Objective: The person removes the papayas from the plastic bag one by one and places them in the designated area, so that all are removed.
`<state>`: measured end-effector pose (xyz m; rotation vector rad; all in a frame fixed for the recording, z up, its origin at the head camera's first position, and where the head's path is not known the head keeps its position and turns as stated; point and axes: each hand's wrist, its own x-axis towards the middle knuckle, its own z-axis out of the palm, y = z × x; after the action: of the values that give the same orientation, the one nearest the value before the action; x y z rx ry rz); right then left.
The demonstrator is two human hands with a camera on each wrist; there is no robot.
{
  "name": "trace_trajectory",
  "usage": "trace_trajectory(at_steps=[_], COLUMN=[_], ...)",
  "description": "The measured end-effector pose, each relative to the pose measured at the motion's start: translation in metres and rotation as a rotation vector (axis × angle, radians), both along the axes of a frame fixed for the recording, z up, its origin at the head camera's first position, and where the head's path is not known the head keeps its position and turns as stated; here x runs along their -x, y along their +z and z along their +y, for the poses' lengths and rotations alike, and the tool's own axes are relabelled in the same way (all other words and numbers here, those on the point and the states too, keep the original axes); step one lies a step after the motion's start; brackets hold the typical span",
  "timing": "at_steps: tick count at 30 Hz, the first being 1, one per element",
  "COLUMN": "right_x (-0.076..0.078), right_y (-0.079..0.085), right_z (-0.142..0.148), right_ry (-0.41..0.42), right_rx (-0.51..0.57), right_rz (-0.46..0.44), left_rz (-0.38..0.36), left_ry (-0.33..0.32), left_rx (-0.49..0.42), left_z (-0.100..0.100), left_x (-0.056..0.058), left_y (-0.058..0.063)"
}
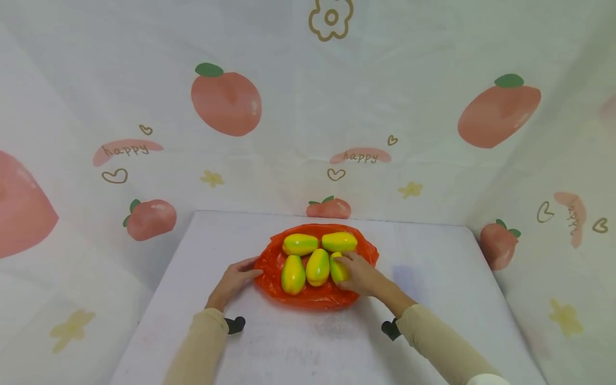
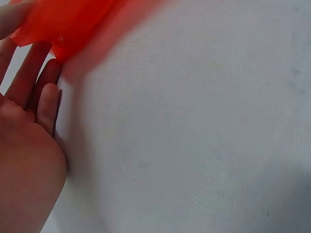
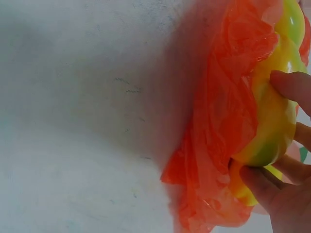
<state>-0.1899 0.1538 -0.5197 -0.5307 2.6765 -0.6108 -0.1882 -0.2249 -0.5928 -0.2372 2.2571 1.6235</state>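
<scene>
A red plastic bag (image 1: 317, 300) lies spread on the table with its mouth open and several glossy yellow-green papayas inside. Two papayas, one of them the back left papaya (image 1: 300, 244), lie sideways in a rear row; the others stand lengthwise in front. My left hand (image 1: 234, 279) pinches the bag's left rim, thumb above and fingers beneath the red film (image 2: 73, 24). At the right side of the bag, my right hand (image 1: 361, 274) grips the front right papaya (image 3: 272, 111), its fingers and thumb spread around the fruit and partly hiding it in the head view.
The bag sits on a white-covered table (image 1: 308, 347). A pale cloth wall (image 1: 289, 160) printed with peaches and hearts rises behind and on both sides. Dark straps (image 1: 235, 325) show at both wrists, below beige sleeves.
</scene>
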Motion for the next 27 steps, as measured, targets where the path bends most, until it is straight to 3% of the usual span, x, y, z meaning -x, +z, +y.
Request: trace_trajectory(at_steps=[27], right_x=[-0.01], right_y=[0.026], right_z=[0.012], right_ry=[-0.048], right_rx=[0.073], right_rz=[0.04], left_rz=[0.003], left_ry=[0.055], left_rx=[0.02], left_z=[0.008], left_x=[-0.006], left_y=[0.006])
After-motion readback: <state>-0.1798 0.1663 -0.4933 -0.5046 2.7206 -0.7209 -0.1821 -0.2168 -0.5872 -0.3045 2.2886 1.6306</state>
